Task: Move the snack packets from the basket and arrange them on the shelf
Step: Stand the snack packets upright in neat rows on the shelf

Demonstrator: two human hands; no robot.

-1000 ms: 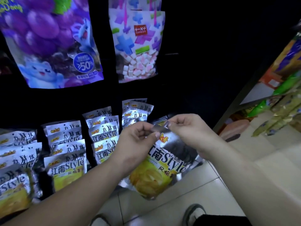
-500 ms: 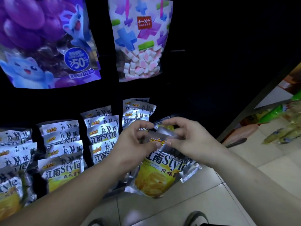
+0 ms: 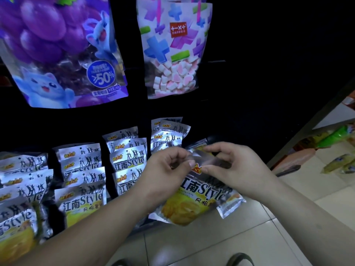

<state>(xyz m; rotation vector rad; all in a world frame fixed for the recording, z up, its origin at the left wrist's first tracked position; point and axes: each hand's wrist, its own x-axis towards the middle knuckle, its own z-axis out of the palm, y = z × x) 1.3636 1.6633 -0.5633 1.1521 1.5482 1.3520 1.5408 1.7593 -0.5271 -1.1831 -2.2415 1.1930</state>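
Observation:
A silver and yellow snack packet [image 3: 192,204] hangs in front of the dark shelf, at the right end of the lower rows. My left hand [image 3: 163,169] pinches its top edge from the left. My right hand [image 3: 236,167] pinches the same top edge from the right, the fingers curled over it. Several rows of matching silver packets [image 3: 128,162] hang on the shelf to the left of my hands. The basket is out of view.
A large purple grape bag [image 3: 57,50] and a marshmallow bag [image 3: 172,50] hang higher up. The dark shelf panel [image 3: 269,73] runs to the right. Another shelf with green and yellow packs [image 3: 334,137] stands at the far right. A tiled floor [image 3: 192,244] lies below.
Both hands have carried the packet's top edge up and closer to the shelf's right-hand row. The view has tilted slightly downward and to the left.

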